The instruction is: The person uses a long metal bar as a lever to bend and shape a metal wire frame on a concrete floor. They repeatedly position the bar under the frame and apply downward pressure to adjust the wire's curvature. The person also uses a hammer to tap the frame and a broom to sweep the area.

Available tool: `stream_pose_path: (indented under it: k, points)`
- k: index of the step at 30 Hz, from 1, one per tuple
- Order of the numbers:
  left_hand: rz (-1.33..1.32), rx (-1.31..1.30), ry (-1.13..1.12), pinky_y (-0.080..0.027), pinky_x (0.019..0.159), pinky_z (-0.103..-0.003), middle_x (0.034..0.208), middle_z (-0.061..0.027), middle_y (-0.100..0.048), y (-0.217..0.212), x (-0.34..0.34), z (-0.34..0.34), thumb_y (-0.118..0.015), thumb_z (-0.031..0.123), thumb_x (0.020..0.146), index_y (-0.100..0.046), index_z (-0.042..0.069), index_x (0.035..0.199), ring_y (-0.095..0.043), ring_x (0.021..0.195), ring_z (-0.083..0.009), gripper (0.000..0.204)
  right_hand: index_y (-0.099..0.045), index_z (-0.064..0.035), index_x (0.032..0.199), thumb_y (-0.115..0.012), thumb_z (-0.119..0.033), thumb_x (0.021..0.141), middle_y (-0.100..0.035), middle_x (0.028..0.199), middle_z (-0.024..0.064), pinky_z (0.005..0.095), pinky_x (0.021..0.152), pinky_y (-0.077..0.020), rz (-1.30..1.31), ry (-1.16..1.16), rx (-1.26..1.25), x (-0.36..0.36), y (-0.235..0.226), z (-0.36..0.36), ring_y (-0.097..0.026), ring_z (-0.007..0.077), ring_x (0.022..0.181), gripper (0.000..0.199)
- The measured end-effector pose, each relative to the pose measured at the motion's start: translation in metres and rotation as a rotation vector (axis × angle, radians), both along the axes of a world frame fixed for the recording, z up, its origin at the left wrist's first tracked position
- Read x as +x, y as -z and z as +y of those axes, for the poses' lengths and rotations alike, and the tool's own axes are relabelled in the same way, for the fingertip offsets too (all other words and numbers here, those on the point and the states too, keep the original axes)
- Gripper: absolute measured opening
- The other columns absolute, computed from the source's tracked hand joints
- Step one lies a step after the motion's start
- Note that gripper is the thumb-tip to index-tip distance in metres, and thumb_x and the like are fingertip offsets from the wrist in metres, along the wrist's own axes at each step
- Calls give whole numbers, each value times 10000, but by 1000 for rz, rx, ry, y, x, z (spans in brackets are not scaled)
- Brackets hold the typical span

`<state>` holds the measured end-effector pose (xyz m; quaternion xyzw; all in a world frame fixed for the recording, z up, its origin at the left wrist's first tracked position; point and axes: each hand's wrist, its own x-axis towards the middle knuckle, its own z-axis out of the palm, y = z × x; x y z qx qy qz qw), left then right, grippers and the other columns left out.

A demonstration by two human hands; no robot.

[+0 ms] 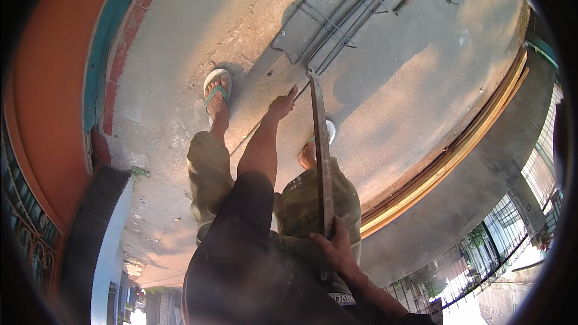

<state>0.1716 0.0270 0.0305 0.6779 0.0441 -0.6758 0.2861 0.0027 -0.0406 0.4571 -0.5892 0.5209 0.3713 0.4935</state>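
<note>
Sunlit concrete ground [421, 96] stretches ahead, wide on the right out to long planks [457, 145] along a low grey wall [421, 222], orange wall [54, 72] edging the left! Wire-bar frame [328, 23] up front. Right hand [338, 248] grips the near end of a long flat bar [321, 144]; left hand [281, 106] clasps a thin rod [245, 140], just left of that bar's far end.

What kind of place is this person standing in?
Probably an outdoor yard or lane beside a building: there's sunlit grey concrete ground with long shadows, a smooth orange painted wall, and a small green leafy weed growing near it.
</note>
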Motion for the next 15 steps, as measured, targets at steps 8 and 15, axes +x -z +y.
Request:
stream_pose_path:
  k: [8, 15]
  points:
    - [-158, 93, -69, -444, 900, -514, 933, -310, -665, 71, -52, -24, -200, 738, 923, -704, -49, 928, -629, 944, -463, 934, -432, 41, 1217, -748, -217, 778, -629, 1036, 317, 483, 877, -478, 283, 52, -1, 25, 10, -8, -609, 480, 1034, 600]
    - [-162, 111, -18, -452, 832, -529, 857, -274, -670, 39, -49, -14, -260, 748, 915, -714, 4, 900, -645, 896, -429, 872, -420, 14, 1168, -757, -251, 732, -642, 963, 310, 524, 832, -490, 393, 116, 86, 37, -13, 33, -620, 514, 952, 612]
